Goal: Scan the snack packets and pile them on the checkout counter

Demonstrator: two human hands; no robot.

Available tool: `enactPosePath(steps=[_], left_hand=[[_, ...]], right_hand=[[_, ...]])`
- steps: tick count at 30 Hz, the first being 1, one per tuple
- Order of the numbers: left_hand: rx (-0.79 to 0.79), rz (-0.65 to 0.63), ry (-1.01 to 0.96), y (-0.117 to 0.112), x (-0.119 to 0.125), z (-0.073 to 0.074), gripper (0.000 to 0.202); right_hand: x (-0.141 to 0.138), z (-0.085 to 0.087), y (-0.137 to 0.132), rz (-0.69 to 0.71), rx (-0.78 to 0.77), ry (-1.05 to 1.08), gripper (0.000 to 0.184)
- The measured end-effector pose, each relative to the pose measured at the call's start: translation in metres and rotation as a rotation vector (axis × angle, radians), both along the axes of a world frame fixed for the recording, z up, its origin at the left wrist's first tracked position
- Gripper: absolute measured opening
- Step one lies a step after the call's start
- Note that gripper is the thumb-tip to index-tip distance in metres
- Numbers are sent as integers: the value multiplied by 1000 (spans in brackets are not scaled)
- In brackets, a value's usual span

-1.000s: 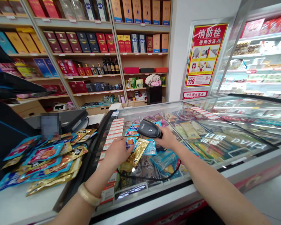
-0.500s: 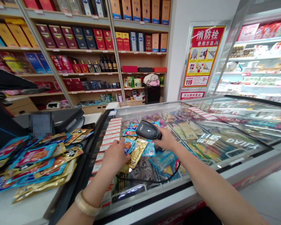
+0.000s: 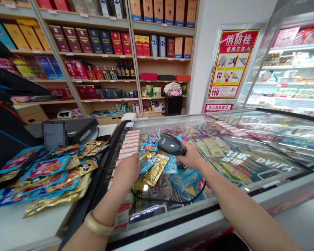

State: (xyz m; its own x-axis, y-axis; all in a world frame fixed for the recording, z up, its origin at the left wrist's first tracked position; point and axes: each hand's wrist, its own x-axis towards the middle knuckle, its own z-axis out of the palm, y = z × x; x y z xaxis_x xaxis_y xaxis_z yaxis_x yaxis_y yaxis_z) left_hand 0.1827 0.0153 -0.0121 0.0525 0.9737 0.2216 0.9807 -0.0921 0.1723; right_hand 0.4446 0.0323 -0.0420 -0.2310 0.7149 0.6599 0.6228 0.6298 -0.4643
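Observation:
My right hand (image 3: 192, 156) grips a black barcode scanner (image 3: 171, 144) with its head pointing left over several snack packets. Its black cable (image 3: 167, 200) loops across the glass toward me. My left hand (image 3: 127, 170) is closed on a blue snack packet (image 3: 147, 166) at the edge of a small heap. A gold packet (image 3: 156, 169) lies beside it under the scanner. The heap rests on the glass lid of a chest freezer (image 3: 253, 164).
A large pile of blue and gold snack packets (image 3: 44, 177) lies on the white counter at left, by a black till (image 3: 75, 129). Shelves of boxed bottles (image 3: 99, 45) stand behind. A red fire-hydrant poster (image 3: 231, 62) and a chilled display (image 3: 290, 66) are at right.
My left hand has drawn up and slightly left, lifting the blue packet away from the gold one. The scanner hand has stayed almost in place. The head camera shifted a little.

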Motion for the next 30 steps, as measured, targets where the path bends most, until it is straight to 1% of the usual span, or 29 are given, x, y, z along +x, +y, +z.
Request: enactPosePath(steps=[2, 4, 5, 7, 8, 9, 11, 13, 16, 21, 25, 30], left_hand=[[143, 19, -202, 6, -7, -2, 34], [251, -8, -510, 12, -12, -5, 33], [266, -23, -685, 14, -14, -7, 34], [233, -39, -1026, 18, -13, -11, 37], [201, -43, -1165, 19, -11, -13, 39], [172, -48, -1270, 20, -9, -15, 42], [139, -63, -1380, 20, -5, -19, 44], [139, -69, -1402, 21, -2, -22, 43], [191, -51, -1379, 22, -1, -24, 37], [261, 32, -1245, 21, 1, -21, 24], [277, 35, -1183, 19, 3, -19, 23], [284, 67, -1155, 17, 5, -17, 22]], right_hand=[[0, 0, 0, -4, 3, 0, 13], [0, 0, 0, 5, -1, 1, 12], [0, 1, -1, 10, 0, 4, 12], [-1, 2, -3, 18, 8, 14, 14], [-2, 4, -4, 22, 13, 21, 15], [-3, 5, -5, 30, 16, 28, 16], [-6, 7, -8, 62, 20, 46, 18], [-9, 8, -10, 113, 16, 61, 18], [-14, 10, -14, 182, -19, 50, 17], [-22, 11, -19, 252, -30, 17, 18], [-24, 11, -20, 278, -50, -21, 14], [-24, 11, -19, 293, -58, -15, 17]])
